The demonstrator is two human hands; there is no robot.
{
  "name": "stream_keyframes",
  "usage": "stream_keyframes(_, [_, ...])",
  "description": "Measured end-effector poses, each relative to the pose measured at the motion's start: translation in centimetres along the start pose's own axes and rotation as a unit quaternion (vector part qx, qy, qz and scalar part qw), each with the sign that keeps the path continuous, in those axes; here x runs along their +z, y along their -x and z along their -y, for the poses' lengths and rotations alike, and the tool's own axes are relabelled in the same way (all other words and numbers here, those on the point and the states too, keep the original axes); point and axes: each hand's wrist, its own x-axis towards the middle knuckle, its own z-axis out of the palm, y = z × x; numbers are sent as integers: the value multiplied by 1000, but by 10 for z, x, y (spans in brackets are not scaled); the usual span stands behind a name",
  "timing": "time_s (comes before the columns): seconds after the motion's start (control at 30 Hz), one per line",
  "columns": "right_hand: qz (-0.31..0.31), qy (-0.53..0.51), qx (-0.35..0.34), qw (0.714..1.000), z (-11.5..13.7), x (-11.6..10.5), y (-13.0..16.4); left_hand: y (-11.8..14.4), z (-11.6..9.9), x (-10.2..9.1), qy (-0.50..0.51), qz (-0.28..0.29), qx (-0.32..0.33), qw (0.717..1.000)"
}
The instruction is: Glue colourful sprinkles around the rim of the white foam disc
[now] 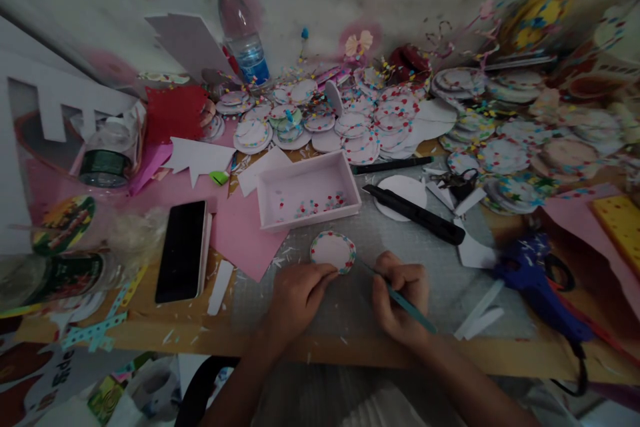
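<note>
My left hand [300,290] pinches the lower edge of a small white paper disc [333,250] with its thumb and fingertips. Red, blue and green bits run around the disc's border. Just right of it, my right hand [404,290] grips a slim teal tool [411,310] like a pen. Its thin dark tip points toward the disc's right edge; whether they touch I cannot tell. Beyond both hands is a shallow white box [310,215] with red and blue bits scattered on its floor. A black utility knife [415,213] lies across a plain white disc [400,190].
Piled decorated discs [370,117] fill the back. A water bottle [243,27] stands there. A black phone [181,250] and pink paper [245,237] lie left. At right are a blue glue gun [540,280] and paper strips [477,313]. A grey cutting mat [310,320] lies under my hands.
</note>
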Motion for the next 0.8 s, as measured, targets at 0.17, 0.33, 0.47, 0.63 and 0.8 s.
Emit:
stream_keyframes(0.17, [-14, -7, -9, 1000, 1, 0, -2, 0, 0, 1, -6, -6, -1, 1000])
stream_keyframes(0.33, [-21, -9, -2, 1000, 4, 0, -4, 0, -1, 1, -4, -14, 9, 1000])
stream_keyframes(0.47, [-21, -11, 9, 1000, 4, 0, -3, -1, -1, 1, -1, -20, 11, 1000])
stream_keyframes(0.63, [-16, -16, 8, 1000, 2, 0, -2, -2, -1, 1, 1, -18, 9, 1000])
stream_keyframes(0.8, [-15, -17, 11, 1000, 2, 0, -2, -1, 0, 0, 0, -18, 13, 1000])
